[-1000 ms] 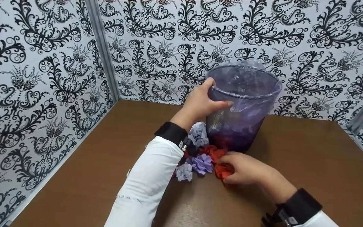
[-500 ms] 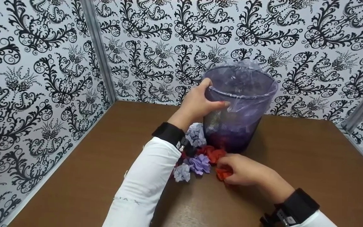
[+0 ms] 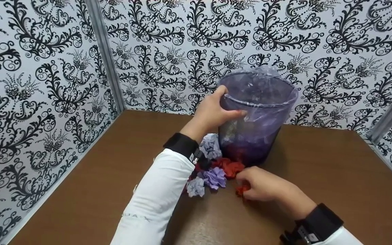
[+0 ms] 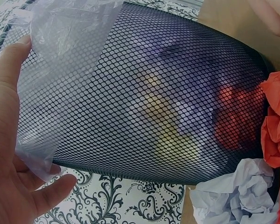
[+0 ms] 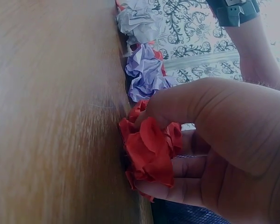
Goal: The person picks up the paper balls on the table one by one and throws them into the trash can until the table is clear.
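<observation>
1. Pale grey paper ball (image 3: 195,187): lies on the counter (image 3: 325,166) beside the left sleeve (image 3: 158,200). Expect a light, springy body; take hold across its creases.
2. Left grip (image 3: 213,109): clasps the upper side of the wire-mesh wastebasket (image 3: 228,132), thumb along the near face, one finger at the rim. Forearm reaches diagonally forward over the paper.
3. Lilac paper ball (image 3: 214,178): rests against the pile, just left of centre. Handling should match item 1.
4. Wastebasket: stands behind the paper, coloured pieces visible through its mesh. Judged light and stiff; the plastic liner (image 3: 274,115) is probably slippery and easily torn. Hold at the rim.
5. Red paper ball (image 5: 149,151): sits low at the counter, in front of the wastebasket. Likely crushable; apply light side pressure.
6. Right grip (image 3: 265,183): pinches the red paper ball between thumb and fingers, wrist low, forearm entering from lower right.
</observation>
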`<action>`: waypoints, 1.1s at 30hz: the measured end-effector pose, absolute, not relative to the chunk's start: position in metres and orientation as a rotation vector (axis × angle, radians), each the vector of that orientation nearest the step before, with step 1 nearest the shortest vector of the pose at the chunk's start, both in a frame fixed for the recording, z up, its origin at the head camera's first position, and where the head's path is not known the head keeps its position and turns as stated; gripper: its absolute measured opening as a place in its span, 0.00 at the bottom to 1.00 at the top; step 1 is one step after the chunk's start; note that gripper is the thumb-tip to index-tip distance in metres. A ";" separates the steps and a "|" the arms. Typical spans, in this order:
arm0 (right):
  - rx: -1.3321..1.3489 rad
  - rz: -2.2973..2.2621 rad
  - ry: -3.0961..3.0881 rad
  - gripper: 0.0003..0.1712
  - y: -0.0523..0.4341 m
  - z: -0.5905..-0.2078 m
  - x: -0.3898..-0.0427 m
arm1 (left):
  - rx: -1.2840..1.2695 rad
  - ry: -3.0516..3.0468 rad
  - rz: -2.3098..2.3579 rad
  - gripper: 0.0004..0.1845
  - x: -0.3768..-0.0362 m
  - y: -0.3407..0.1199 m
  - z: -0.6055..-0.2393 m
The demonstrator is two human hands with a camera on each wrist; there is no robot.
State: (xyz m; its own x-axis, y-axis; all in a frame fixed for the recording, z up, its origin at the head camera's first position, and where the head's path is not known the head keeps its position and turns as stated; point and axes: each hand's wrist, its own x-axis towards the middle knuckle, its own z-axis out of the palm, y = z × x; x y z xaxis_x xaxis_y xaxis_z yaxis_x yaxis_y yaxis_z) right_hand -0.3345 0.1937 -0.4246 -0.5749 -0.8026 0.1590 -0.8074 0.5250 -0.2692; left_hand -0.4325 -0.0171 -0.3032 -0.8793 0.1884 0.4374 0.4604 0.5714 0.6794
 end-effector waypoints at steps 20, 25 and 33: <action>1.481 0.624 -2.549 0.13 0.197 -0.412 -0.331 | -0.521 -2.508 -1.204 0.43 -0.431 -0.016 -0.302; 1.496 0.662 -2.440 0.13 0.197 -0.399 -0.327 | -0.530 -2.500 -1.221 0.42 -0.431 -0.017 -0.300; 1.519 0.761 -2.278 0.14 0.201 -0.380 -0.321 | -0.541 -2.486 -1.199 0.42 -0.431 -0.018 -0.302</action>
